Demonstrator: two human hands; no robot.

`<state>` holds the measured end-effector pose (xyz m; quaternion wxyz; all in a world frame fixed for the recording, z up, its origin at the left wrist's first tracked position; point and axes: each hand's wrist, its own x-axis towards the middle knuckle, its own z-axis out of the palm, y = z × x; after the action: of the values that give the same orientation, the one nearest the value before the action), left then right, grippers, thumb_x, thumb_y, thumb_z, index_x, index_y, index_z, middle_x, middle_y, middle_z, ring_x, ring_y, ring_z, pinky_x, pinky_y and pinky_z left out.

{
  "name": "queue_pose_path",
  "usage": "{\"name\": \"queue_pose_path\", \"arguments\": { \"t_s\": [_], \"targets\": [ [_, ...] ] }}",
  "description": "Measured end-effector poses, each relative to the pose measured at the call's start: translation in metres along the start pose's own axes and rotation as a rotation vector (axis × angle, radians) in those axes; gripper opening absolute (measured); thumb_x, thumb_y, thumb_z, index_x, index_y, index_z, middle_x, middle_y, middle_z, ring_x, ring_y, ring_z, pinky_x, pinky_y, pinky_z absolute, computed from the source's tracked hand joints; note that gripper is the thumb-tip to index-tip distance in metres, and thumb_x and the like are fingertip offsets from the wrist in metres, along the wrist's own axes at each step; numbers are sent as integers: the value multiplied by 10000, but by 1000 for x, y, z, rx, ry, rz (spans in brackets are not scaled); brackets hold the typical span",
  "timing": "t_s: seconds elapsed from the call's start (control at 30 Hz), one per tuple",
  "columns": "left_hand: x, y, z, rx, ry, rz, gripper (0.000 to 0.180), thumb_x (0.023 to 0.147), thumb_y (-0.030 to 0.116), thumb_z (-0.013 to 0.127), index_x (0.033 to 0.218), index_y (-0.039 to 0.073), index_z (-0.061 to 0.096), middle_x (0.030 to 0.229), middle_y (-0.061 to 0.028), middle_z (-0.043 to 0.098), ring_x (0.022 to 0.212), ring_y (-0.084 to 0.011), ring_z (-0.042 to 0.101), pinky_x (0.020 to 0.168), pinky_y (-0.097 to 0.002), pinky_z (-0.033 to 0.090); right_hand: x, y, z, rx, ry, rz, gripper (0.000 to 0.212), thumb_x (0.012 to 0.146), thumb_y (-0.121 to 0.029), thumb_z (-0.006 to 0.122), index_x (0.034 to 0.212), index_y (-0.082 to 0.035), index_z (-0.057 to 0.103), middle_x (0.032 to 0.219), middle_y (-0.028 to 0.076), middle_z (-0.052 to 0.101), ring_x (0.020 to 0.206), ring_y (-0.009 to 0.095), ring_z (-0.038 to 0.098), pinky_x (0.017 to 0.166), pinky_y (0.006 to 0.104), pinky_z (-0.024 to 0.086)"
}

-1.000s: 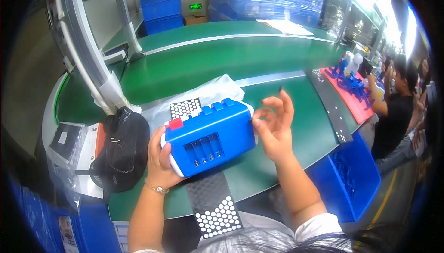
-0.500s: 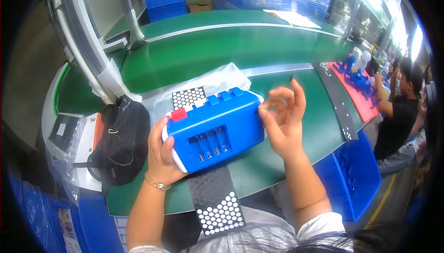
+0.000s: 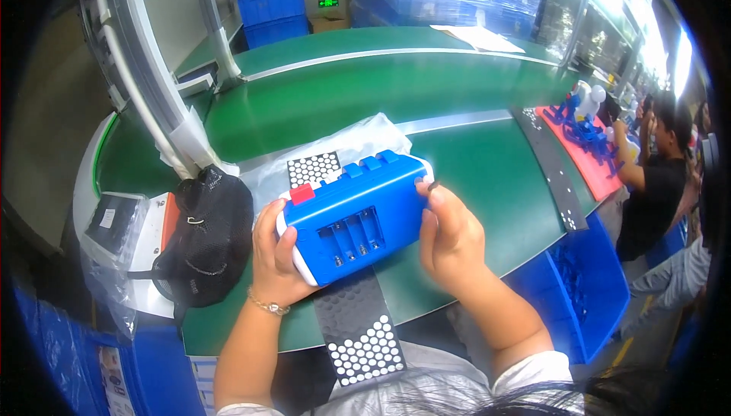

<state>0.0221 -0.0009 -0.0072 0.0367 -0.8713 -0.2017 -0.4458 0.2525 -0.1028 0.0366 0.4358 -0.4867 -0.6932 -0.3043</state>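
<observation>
blue case (image 3: 400,207) in hand, its battery compartment (image 3: 350,239) uncovered

the blue case was up above the counter (image 3: 487,161), tilted, compartment side toward the wearer. the left hand (image 3: 278,260) gripped its left end, thumb on the near face. the right hand (image 3: 454,237) was at the far upper corner of the other end, fingers bent; whether it pinched anything could not be told.

judging by what showed, the shell was largely together: white end pieces were on, and a red button (image 3: 302,193) sat along the top edge. the compartment had metal contacts but no cells and no cover, so that part looked unfinished. on the dotted strip (image 3: 365,351) beneath, white rounds filled only the lower stretch; the upper stretch was bare, which suggested partial use.

the underside and back of the case were out of sight. something small and dark showed at the right fingertips, too blurred to call a part or a nail. the case hid the strip's upper end, and the contents of the blue bin (image 3: 544,294) were indistinct.
</observation>
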Motion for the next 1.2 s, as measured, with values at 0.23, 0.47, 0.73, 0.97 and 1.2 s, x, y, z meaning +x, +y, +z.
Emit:
{"name": "queue_pose_path", "arguments": {
  "t_s": [0.23,0.47,0.73,0.97,1.2],
  "targets": [
    [0,1,3,-21,126,62,1040,522,297,794,1359,173,189,1297,-219,345,1134,-401,427,923,-495,356,9,-15,-1,369,64,261,611,745,46,595,1278,-78,324,946,98,584,733,191,556,657,273,421],
    [2,6,5,-47,182,22,1016,527,279,785,1351,164,201,1303,-189,355,1155,-379,414,926,-478,350,38,-61,30,937,-204,413,570,800,59,558,1293,-68,302,831,85,562,700,170,563,649,269,465],
    [1,6,1,-87,183,-19,942,549,224,753,1343,169,250,1306,-181,354,1154,-365,412,914,-454,352,43,-73,41,806,-296,403,538,816,49,541,1286,-66,306,830,112,585,697,197,607,646,284,487],
    [1,8,2,-102,203,-28,960,544,230,752,1359,173,247,1311,-180,353,1158,-358,407,926,-451,346,45,-72,41,776,-278,346,554,822,53,535,1294,-58,267,826,120,593,700,200,613,633,278,489],
    [0,10,-2,-77,178,-50,986,534,248,758,1369,175,238,1314,-180,351,1163,-359,402,932,-451,343,44,-77,41,526,-169,202,455,781,17,583,1206,-42,432,778,103,624,665,243,624,600,311,492]
  ]
}}
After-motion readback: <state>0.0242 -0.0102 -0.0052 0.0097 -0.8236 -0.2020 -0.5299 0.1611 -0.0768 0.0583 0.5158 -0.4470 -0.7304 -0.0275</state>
